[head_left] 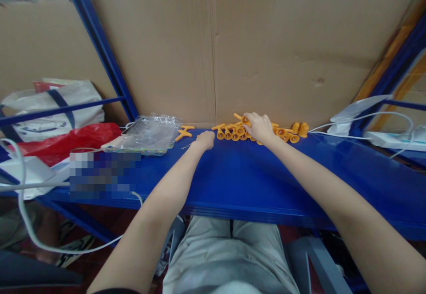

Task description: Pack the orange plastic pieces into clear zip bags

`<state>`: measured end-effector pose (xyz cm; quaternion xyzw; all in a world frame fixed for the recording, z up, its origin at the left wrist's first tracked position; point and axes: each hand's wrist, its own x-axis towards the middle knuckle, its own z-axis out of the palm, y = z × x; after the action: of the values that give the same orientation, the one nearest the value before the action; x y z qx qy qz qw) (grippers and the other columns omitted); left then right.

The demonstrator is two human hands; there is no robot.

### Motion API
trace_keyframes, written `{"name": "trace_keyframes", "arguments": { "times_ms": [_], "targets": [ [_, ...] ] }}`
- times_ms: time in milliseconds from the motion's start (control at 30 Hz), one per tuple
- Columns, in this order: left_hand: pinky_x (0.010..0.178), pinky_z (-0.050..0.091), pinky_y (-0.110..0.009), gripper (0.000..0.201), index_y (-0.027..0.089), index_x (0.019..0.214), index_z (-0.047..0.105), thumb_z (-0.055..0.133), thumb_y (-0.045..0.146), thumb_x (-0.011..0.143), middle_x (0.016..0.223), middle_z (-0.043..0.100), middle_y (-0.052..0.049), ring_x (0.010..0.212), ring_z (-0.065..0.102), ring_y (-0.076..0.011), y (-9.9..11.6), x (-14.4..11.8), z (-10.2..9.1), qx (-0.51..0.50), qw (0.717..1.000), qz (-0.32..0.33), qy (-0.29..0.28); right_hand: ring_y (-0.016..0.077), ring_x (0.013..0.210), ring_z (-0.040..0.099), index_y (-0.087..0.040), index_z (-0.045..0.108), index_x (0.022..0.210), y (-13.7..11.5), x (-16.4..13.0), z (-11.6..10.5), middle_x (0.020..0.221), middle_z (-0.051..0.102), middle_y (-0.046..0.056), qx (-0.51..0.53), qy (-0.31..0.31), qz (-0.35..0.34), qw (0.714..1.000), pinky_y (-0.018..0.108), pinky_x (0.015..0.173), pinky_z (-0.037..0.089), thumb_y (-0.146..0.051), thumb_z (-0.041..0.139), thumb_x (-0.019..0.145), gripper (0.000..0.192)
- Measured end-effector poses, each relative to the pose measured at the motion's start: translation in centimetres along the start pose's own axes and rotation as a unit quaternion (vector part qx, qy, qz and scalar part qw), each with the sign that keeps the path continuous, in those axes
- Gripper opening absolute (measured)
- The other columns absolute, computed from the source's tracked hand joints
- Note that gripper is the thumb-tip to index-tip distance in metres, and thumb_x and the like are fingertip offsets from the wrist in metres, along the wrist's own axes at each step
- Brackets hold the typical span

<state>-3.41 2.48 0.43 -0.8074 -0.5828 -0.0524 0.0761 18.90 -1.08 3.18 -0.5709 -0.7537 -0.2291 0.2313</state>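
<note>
My right hand (260, 127) reaches to the back of the blue shelf, its fingers closed on an orange-yellow funnel-shaped plastic piece (245, 120). It is over a row of similar funnel-shaped pieces (235, 137), lying with their round cup ends toward me. My left hand (205, 140) rests closed on the shelf just left of that row; whatever its fingers hold, if anything, is hidden. A thin pale wavy strand (186, 146) lies beside the left wrist. Farther left are a few orange stick-like pieces (184, 133), partly crossed.
Clear plastic bags (146, 134) are stacked at left, near a red bag (73, 141) and a white tote (56, 112). Two orange pieces (302, 129) stand at the row's right end. White cables (353, 137) lie at right. Cardboard (253, 49) walls the back.
</note>
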Motion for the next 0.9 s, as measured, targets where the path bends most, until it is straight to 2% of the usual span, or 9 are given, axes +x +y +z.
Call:
{"name": "trace_keyframes", "arguments": {
  "times_ms": [167,233,300,433,533,633,733,800,900],
  "targets": [
    [0.085,0.056,-0.036,0.033,0.024,0.097,0.075,0.059,0.008,0.073,0.106,0.075,-0.012,0.101,0.070,-0.0273,-1.0,0.3,0.4,-0.037,0.998,0.004,0.055,0.0307,0.106,0.063,-0.016,0.061,0.126,-3.1,1.8,1.1,0.119,0.068,0.018,-0.016,-0.060,0.002,0.998,0.040,0.086,0.038,-0.018,0.048,0.093,0.035],
    [0.087,0.056,-0.037,0.033,0.023,0.102,0.074,0.059,0.011,0.076,0.111,0.074,-0.013,0.105,0.069,-0.0280,-1.3,0.3,0.4,-0.026,0.998,-0.011,0.054,0.0303,0.108,0.061,-0.016,0.062,0.124,-3.8,2.1,1.6,0.118,0.068,0.018,-0.029,-0.076,-0.003,0.997,0.042,0.088,0.038,-0.014,0.048,0.091,0.036],
    [0.091,0.054,-0.039,0.036,0.020,0.113,0.071,0.058,0.014,0.079,0.121,0.070,-0.015,0.112,0.066,-0.0293,-1.3,0.1,0.3,-0.007,0.999,-0.035,0.028,0.0303,0.112,0.059,-0.016,0.065,0.122,-4.3,2.2,2.0,0.118,0.068,0.018,-0.040,-0.093,-0.003,0.995,0.043,0.090,0.037,-0.014,0.050,0.091,0.035],
    [0.099,0.051,-0.037,0.045,0.019,0.132,0.061,0.054,0.019,0.087,0.136,0.062,-0.016,0.123,0.060,-0.0281,-0.8,-0.5,-0.4,0.020,0.994,-0.082,-0.067,0.0309,0.117,0.056,-0.014,0.066,0.122,-4.9,2.1,2.2,0.122,0.066,0.018,-0.050,-0.145,0.008,0.988,0.045,0.096,0.037,-0.023,0.054,0.092,0.034],
    [0.100,0.049,-0.033,0.046,0.021,0.136,0.058,0.049,0.019,0.091,0.141,0.058,-0.014,0.126,0.058,-0.0263,-0.6,-0.8,-0.8,0.023,0.990,-0.099,-0.095,0.0314,0.121,0.054,-0.015,0.062,0.131,-4.4,2.1,1.7,0.130,0.063,0.018,-0.030,-0.155,0.015,0.987,0.048,0.099,0.037,-0.028,0.053,0.093,0.040],
    [0.101,0.048,-0.034,0.044,0.018,0.135,0.059,0.049,0.019,0.092,0.141,0.057,-0.016,0.127,0.058,-0.0276,-0.6,-0.9,-1.0,0.030,0.991,-0.104,-0.083,0.0321,0.126,0.052,-0.017,0.057,0.137,-2.5,2.0,0.9,0.139,0.057,0.016,-0.003,-0.114,0.030,0.993,0.052,0.103,0.036,-0.030,0.049,0.095,0.045],
    [0.100,0.049,-0.033,0.041,0.016,0.131,0.062,0.052,0.019,0.091,0.137,0.060,-0.017,0.126,0.058,-0.0279,-0.6,-1.0,-1.0,0.032,0.991,-0.109,-0.071,0.0333,0.127,0.051,-0.017,0.059,0.135,0.8,1.9,-0.4,0.141,0.056,0.016,0.002,-0.068,0.074,0.995,0.055,0.104,0.036,-0.029,0.046,0.095,0.044],
    [0.099,0.049,-0.032,0.040,0.016,0.128,0.063,0.053,0.017,0.089,0.134,0.063,-0.016,0.124,0.060,-0.0274,-0.5,-0.9,-1.1,0.026,0.990,-0.115,-0.073,0.0345,0.128,0.051,-0.015,0.060,0.134,3.7,1.7,-1.4,0.140,0.057,0.017,-0.002,-0.051,0.130,0.990,0.056,0.104,0.037,-0.027,0.047,0.094,0.044],
    [0.096,0.051,-0.033,0.038,0.013,0.125,0.064,0.054,0.021,0.090,0.130,0.065,-0.018,0.121,0.062,-0.0281,-0.1,-1.0,-1.5,0.012,0.990,-0.119,-0.074,0.0344,0.127,0.053,-0.014,0.061,0.133,8.1,0.8,-2.8,0.138,0.058,0.018,0.000,-0.064,0.246,0.967,0.054,0.103,0.039,-0.023,0.049,0.091,0.045]
  ]
}}
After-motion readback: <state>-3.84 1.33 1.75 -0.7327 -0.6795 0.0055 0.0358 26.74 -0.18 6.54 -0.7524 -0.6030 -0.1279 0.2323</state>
